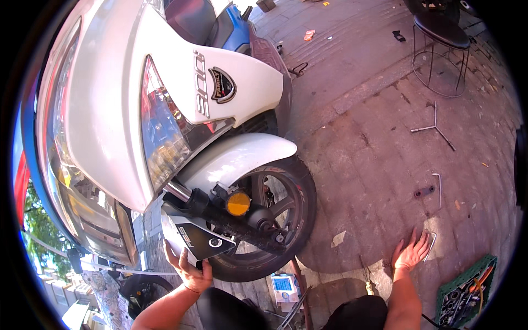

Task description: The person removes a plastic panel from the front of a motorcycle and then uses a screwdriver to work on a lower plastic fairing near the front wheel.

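Note:
A white motor scooter [115, 110] fills the left side, its black front wheel [308, 214] turned sideways to me. My left hand [192, 275] grips the lower end of the white and black front fender [195, 236], fingers on one side and thumb on the other. An orange round reflector [238, 203] sits on the fork [220, 217] above it. Low over the paving on the right, my right hand [411, 252] is open, fingers stretched out. Its fingertips are right beside a bent L-shaped hex key [433, 245]; whether they touch it I cannot tell.
Farther off on the paving lie another L-shaped key [439, 190], a small dark metal part [424, 191] and a three-armed wrench [434, 127]. A green crate of tools [467, 291] stands at lower right. A blue-and-white box [285, 287] is near my knees; a round stool [441, 30] stands beyond.

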